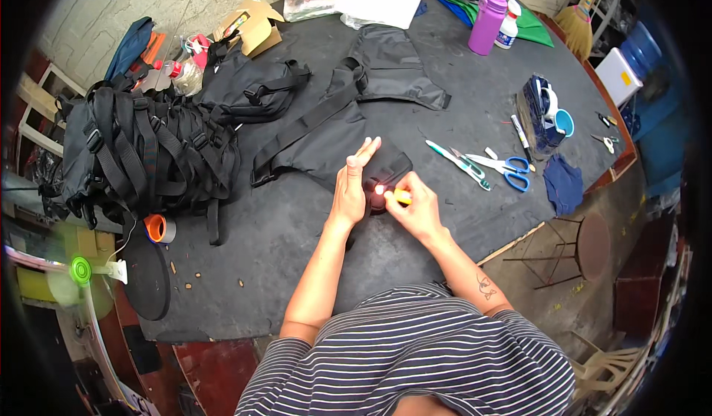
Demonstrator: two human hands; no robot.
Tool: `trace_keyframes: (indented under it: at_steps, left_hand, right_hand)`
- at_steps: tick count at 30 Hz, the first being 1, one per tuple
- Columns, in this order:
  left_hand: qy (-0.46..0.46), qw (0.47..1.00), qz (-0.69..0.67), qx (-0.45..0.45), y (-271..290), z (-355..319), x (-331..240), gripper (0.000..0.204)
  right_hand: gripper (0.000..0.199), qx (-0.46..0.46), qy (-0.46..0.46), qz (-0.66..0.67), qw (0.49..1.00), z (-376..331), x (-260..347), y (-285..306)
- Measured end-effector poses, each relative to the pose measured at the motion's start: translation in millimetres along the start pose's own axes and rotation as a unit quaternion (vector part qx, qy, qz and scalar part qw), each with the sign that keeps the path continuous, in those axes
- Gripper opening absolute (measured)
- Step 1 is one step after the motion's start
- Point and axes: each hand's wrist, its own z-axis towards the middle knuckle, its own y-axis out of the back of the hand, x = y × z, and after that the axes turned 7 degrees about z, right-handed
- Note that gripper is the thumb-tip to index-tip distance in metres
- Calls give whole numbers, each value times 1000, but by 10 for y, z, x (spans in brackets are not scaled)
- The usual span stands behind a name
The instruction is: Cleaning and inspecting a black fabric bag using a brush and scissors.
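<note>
Two bare hands meet over the near end of a black fabric bag piece (334, 130) with long webbing straps, laid flat mid-table. The left hand (350, 186) rests on the cloth with fingers straight and flat, gripping nothing, only pressing it down. The right hand (417, 210) is curled tight around a yellow lighter (401, 196), whose small flame (380, 189) burns right at the fabric's edge beside the left palm. Such cloth looks light, limp and soft, likely synthetic, so it would slump and slide unless pinned flat; it seems best held close to the worked edge or by a strap, fingers kept off the flame, since the weave could scorch or melt. Everything lies on a dark table (297, 268) with a matte, slightly littered top. A heap of finished black bags (144, 153) sits at the left, an orange tape roll (158, 228) near it, blue-handled scissors (508, 170) and a marker at the right, a purple bottle (487, 21) at the far side. Beyond stand a rough pale wall, a broom and a blue water jug; a green fan is low on the left.
</note>
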Motion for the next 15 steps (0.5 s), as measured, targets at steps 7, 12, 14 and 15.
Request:
trace_keyframes:
  at_steps: [7, 12, 14, 15]
  left_hand:
    - [-2, 999, 11, -30, 23, -32, -17, 63]
    - [61, 987, 123, -81, 25, -74, -276, 31]
    - [116, 940, 319, -31, 111, -189, -296, 34]
    - [162, 922, 351, -2, 145, -232, -331, 39]
  right_hand:
    - [30, -62, -100, -21, 993, 188, -288, 189]
    - [31, -97, -128, 12, 987, 216, -570, 276]
    - [30, -120, -157, 66, 978, 226, -617, 318]
    - [30, -120, -158, 65, 978, 226, -616, 325]
